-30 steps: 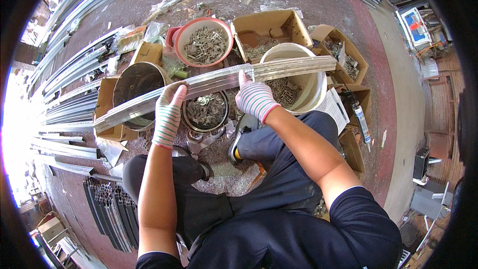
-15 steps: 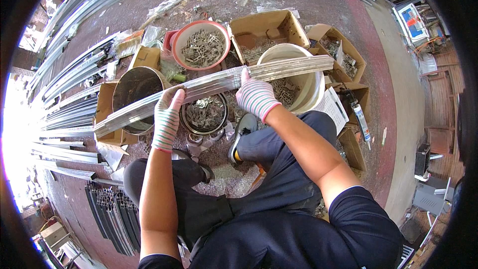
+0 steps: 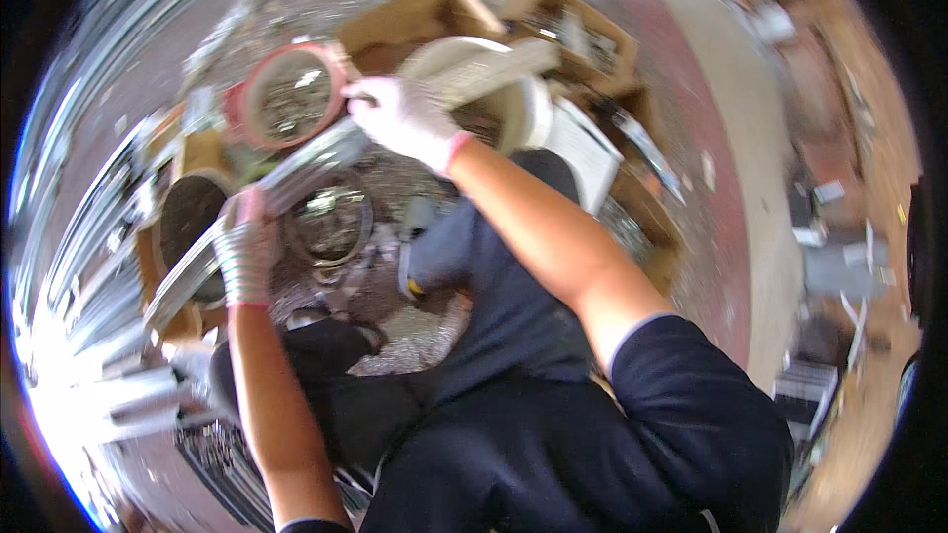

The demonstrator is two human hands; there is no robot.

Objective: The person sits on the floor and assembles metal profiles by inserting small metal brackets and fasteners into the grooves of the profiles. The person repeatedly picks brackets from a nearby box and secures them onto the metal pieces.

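Note:
A long bundle of silvery metal strips (image 3: pixel 321 160) lies slantwise across in front of me, over the tubs. My left hand (image 3: pixel 249 242), in a striped white glove, is closed round its lower left part. My right hand (image 3: pixel 405 120), gloved alike, lies over the bundle nearer its upper right end, fingers curled and thumb side hidden; motion smears it. Beneath the bundle stand a white bucket (image 3: pixel 539 111), a dark-lined tub (image 3: pixel 191 222) and a round metal pan of small metal parts (image 3: pixel 331 227).
Beyond the bundle sit a red-rimmed basin of metal pieces (image 3: pixel 293 97) and an open cardboard box (image 3: pixel 420 18). Another carton (image 3: pixel 583 30) stands to the right, near a sealant tube (image 3: pixel 647 150) and a white paper sheet (image 3: pixel 585 153). Long metal profiles (image 3: pixel 74 227) lie along the left.
The view has swung, shifting the scene leftward and blurring it. My right hand has turned so that its back lies over the bundle. The left still grips its lower part.

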